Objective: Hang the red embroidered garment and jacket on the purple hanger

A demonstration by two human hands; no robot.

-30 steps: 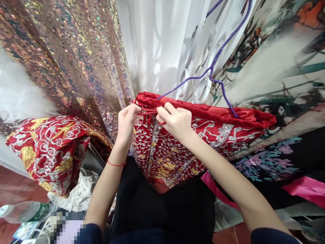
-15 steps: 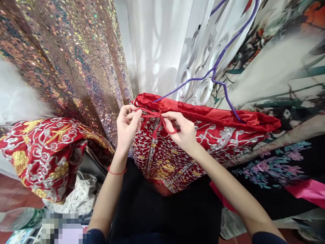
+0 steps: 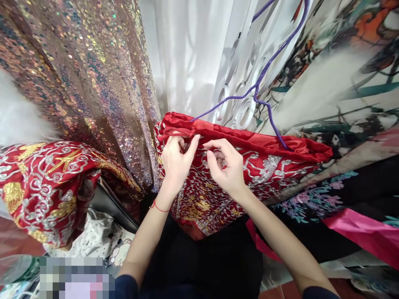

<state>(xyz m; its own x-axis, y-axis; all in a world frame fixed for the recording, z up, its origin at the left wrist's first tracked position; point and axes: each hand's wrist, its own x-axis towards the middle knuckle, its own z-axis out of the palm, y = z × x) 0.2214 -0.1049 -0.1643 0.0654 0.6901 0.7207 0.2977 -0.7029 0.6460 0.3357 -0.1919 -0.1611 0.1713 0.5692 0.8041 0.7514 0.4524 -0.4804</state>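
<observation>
A person, seen from their own head camera, works with two bare hands at a red embroidered garment [image 3: 268, 168] in the centre, just in front of their black-clad lap. Silver and gold stitching covers the garment below its satin waistband [image 3: 237, 137], and a purple hanger [image 3: 260, 81] reaches down into the top opening. The left hand [image 3: 178, 160] is at the waistband, fingers bent beneath a red cord [image 3: 182, 133], thumb stretched out to the side; how firmly it grips cannot be told. The right hand [image 3: 226, 166] is just beside it, thumb and forefinger curled with a narrow gap between their tips; whether its other fingers hold anything is hidden. A thin red bracelet [image 3: 160, 209] circles the left wrist. To the left, sequinned fabric [image 3: 102, 66] hangs above a second red embroidered piece [image 3: 46, 187]; to the right are black floral fabric [image 3: 324, 197] and a bright pink strip [image 3: 368, 236].
</observation>
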